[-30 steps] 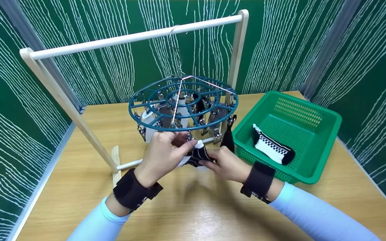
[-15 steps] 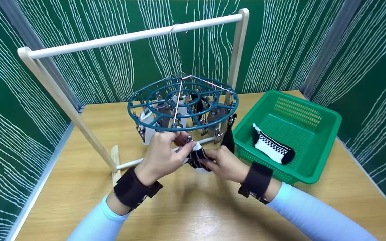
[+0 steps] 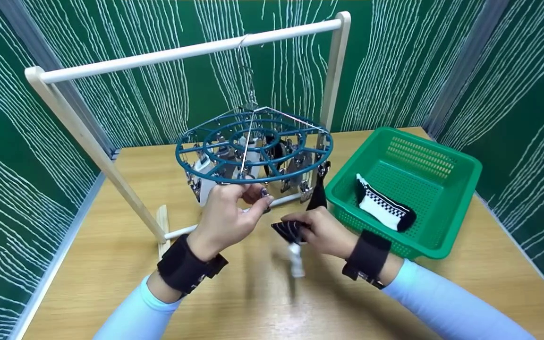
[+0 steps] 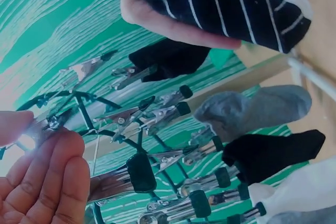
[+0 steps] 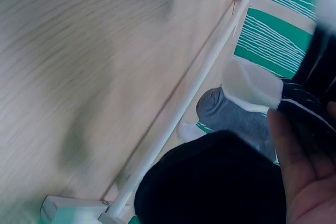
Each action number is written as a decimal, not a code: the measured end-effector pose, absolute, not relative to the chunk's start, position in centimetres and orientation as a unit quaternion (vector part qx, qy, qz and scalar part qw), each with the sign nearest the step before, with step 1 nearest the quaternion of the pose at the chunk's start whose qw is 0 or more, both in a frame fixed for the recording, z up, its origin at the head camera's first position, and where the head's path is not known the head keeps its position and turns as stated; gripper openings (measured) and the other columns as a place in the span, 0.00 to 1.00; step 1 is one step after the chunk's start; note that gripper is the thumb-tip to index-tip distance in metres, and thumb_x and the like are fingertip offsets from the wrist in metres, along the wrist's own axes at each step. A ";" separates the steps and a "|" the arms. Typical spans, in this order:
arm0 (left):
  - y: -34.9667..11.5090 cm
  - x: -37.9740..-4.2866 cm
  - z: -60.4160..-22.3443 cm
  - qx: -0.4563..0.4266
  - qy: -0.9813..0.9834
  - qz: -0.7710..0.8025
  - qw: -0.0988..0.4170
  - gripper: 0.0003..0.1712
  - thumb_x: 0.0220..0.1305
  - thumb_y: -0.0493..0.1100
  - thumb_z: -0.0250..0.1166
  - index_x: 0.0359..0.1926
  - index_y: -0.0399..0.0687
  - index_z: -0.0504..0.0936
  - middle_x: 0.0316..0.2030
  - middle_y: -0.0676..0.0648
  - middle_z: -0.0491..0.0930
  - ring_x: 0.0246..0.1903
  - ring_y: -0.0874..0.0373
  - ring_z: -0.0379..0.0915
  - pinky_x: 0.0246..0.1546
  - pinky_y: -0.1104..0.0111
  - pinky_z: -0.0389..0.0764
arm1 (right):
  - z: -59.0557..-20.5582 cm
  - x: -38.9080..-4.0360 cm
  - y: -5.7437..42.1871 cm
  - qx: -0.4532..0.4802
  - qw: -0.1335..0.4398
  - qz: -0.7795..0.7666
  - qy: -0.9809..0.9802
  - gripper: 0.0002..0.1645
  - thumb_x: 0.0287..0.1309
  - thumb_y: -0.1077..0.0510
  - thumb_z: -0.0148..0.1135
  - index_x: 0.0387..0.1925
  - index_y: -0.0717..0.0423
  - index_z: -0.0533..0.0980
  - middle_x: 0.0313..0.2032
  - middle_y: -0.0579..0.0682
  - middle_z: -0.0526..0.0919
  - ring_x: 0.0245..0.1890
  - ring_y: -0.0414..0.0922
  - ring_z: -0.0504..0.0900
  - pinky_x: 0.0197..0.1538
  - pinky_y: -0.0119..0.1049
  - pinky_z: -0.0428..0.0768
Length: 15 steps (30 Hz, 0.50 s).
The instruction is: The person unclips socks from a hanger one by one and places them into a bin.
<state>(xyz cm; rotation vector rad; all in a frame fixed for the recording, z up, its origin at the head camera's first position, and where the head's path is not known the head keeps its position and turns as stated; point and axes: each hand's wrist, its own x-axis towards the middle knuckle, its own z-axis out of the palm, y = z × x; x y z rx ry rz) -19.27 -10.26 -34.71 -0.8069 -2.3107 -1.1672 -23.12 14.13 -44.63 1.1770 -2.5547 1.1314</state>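
Note:
A round blue-green clip hanger [image 3: 254, 180] hangs from the rack, with several metal clips below its rings. At its front edge my left hand [image 3: 227, 212] pinches a metal clip [image 3: 265, 192]; in the left wrist view, nothing hangs from that clip. To the right and slightly lower, my right hand [image 3: 324, 231] grips a black sock with white stripes [image 3: 287, 230]. The sock's white end dangles below the fingers, blurred. Close behind that hand, a black sock [image 3: 318, 196] hangs from the hanger's right edge. Grey [image 4: 252, 106], black and white socks hang farther back.
The wooden rack's white bar [image 3: 191, 53] runs above the hanger, and its lower bar [image 3: 182, 232] crosses behind the hands. A green basket [image 3: 465, 189] stands at right, holding a black-and-white checkered sock [image 3: 383, 208]. Green patterned walls enclose the wooden table [image 3: 196, 302].
The striped sock has come away from the clip at my left hand. My right hand has moved slightly right with it, and its white end now hangs down. The hanger has shifted slightly left.

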 end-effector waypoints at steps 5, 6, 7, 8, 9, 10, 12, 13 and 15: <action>-10.3 -19.4 -34.7 -0.276 -0.838 -0.428 0.196 0.08 0.68 0.37 0.76 0.41 0.35 0.90 0.31 0.43 0.91 0.31 0.54 0.88 0.36 0.64 0.88 | -44.1 -23.0 15.0 0.396 0.067 0.373 -0.836 0.26 0.58 0.79 0.57 0.54 0.65 0.87 0.42 0.58 0.94 0.39 0.47 0.91 0.45 0.44 0.90; -10.3 -19.5 -34.8 -0.274 -0.839 -0.430 0.191 0.07 0.68 0.37 0.76 0.41 0.35 0.90 0.31 0.43 0.91 0.31 0.54 0.88 0.36 0.64 0.88 | -43.9 -23.0 15.2 0.395 0.067 0.376 -0.836 0.26 0.58 0.79 0.57 0.54 0.65 0.87 0.42 0.58 0.94 0.38 0.47 0.90 0.44 0.43 0.90; -10.3 -19.5 -34.8 -0.272 -0.839 -0.432 0.186 0.07 0.68 0.37 0.76 0.41 0.35 0.90 0.31 0.43 0.91 0.31 0.54 0.88 0.37 0.64 0.88 | -43.7 -23.0 15.5 0.394 0.065 0.380 -0.835 0.26 0.58 0.79 0.57 0.54 0.66 0.87 0.42 0.58 0.93 0.38 0.47 0.90 0.43 0.42 0.90; -10.3 -19.5 -34.8 -0.271 -0.840 -0.434 0.182 0.07 0.68 0.37 0.76 0.41 0.35 0.90 0.32 0.43 0.91 0.32 0.54 0.88 0.37 0.64 0.89 | -43.5 -22.9 15.7 0.393 0.064 0.383 -0.834 0.26 0.58 0.79 0.57 0.54 0.66 0.87 0.42 0.59 0.93 0.37 0.47 0.90 0.42 0.41 0.90; -10.3 -19.5 -34.7 -0.269 -0.840 -0.436 0.178 0.07 0.68 0.37 0.76 0.41 0.36 0.90 0.32 0.43 0.91 0.32 0.54 0.88 0.37 0.64 0.89 | -43.3 -23.0 16.0 0.393 0.063 0.385 -0.833 0.26 0.58 0.79 0.56 0.54 0.67 0.87 0.42 0.59 0.93 0.37 0.47 0.91 0.42 0.40 0.91; -10.3 -19.5 -34.8 -0.267 -0.841 -0.437 0.175 0.07 0.67 0.37 0.76 0.41 0.36 0.91 0.32 0.43 0.91 0.32 0.54 0.88 0.38 0.64 0.89 | -43.1 -22.9 16.2 0.393 0.063 0.387 -0.832 0.26 0.58 0.80 0.56 0.54 0.67 0.87 0.43 0.60 0.94 0.38 0.49 0.92 0.42 0.40 0.91; -10.3 -19.5 -34.7 -0.262 -0.842 -0.439 0.171 0.08 0.67 0.38 0.77 0.41 0.36 0.91 0.32 0.43 0.92 0.32 0.54 0.88 0.39 0.62 0.89 | -42.5 -22.9 16.8 0.395 0.063 0.386 -0.831 0.25 0.59 0.80 0.56 0.55 0.68 0.86 0.44 0.61 0.94 0.39 0.51 0.93 0.42 0.40 0.92; -10.2 -19.4 -34.7 -0.259 -0.843 -0.440 0.170 0.08 0.67 0.38 0.77 0.41 0.35 0.91 0.32 0.43 0.92 0.32 0.54 0.88 0.39 0.61 0.90 | -42.2 -22.9 17.0 0.393 0.058 0.388 -0.831 0.25 0.60 0.80 0.56 0.55 0.68 0.86 0.45 0.62 0.93 0.40 0.53 0.94 0.43 0.39 0.92; -10.2 -19.5 -34.7 -0.253 -0.846 -0.438 0.169 0.09 0.67 0.38 0.77 0.42 0.35 0.91 0.33 0.43 0.92 0.32 0.54 0.89 0.39 0.59 0.90 | -41.6 -22.7 17.6 0.388 0.044 0.394 -0.832 0.25 0.62 0.80 0.55 0.57 0.67 0.86 0.46 0.63 0.93 0.41 0.55 0.94 0.44 0.39 0.93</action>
